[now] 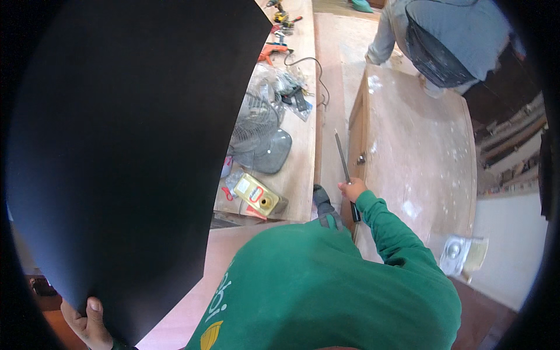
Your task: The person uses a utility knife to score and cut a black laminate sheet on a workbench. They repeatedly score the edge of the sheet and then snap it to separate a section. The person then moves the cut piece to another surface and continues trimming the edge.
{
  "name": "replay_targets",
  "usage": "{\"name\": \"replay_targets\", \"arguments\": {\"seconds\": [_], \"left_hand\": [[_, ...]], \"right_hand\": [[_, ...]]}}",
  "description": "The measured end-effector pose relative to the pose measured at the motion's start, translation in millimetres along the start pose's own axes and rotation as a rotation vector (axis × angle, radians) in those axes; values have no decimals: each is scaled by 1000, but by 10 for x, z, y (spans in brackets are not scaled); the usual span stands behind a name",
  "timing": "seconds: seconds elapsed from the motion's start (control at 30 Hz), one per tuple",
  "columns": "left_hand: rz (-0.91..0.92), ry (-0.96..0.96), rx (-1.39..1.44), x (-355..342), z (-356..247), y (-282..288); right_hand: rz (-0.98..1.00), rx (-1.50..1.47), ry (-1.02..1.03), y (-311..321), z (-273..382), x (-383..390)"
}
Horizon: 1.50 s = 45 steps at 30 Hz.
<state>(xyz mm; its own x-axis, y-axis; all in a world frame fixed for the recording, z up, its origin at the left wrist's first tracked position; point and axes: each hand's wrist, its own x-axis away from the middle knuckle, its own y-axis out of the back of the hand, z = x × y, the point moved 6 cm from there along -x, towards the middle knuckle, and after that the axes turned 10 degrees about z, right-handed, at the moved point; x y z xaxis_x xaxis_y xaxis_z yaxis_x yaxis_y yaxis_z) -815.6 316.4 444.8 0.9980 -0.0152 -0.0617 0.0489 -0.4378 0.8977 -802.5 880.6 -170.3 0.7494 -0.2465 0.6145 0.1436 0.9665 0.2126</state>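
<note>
My right hand (353, 189) is closed round a slender tool (343, 160), its black handle toward me, beside a wooden cabinet (408, 134); my left hand (87, 324) clasps the lower edge of a large black panel (134, 146), thumb on its face; the panel partly hides a workbench (300, 186) bearing a yellow can (256, 194) and an orange tool (272, 52); another person (461, 35) is at the cabinet's far end.

On the pale wooden bench (300, 189) are a yellow rectangular can (255, 193), a grey fan with a wire guard (273, 153), an orange glue gun (270, 53) and a yellow-and-black power drill (280, 16).
</note>
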Motion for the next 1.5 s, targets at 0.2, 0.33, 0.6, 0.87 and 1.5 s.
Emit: {"name": "replay_targets", "arguments": {"seconds": [0.2, 0.33, 0.6, 0.87, 1.5], "left_hand": [[-221, 54, -64, -101, -565, 109], [-197, 26, -185, -258, -1163, -36], [-116, -145, -114, -251, -1522, -164], [24, -542, -209, 60, -1273, -227], [189, -143, 9, 398, -1116, -426]], "right_hand": [[115, 54, -110, 276, 382, -722], [183, -52, -257, 449, 212, -1212], [257, 462, 45, 228, -102, -1670], [135, 95, -196, 11, 119, -696], [113, 675, -120, 97, 173, -628]]}}
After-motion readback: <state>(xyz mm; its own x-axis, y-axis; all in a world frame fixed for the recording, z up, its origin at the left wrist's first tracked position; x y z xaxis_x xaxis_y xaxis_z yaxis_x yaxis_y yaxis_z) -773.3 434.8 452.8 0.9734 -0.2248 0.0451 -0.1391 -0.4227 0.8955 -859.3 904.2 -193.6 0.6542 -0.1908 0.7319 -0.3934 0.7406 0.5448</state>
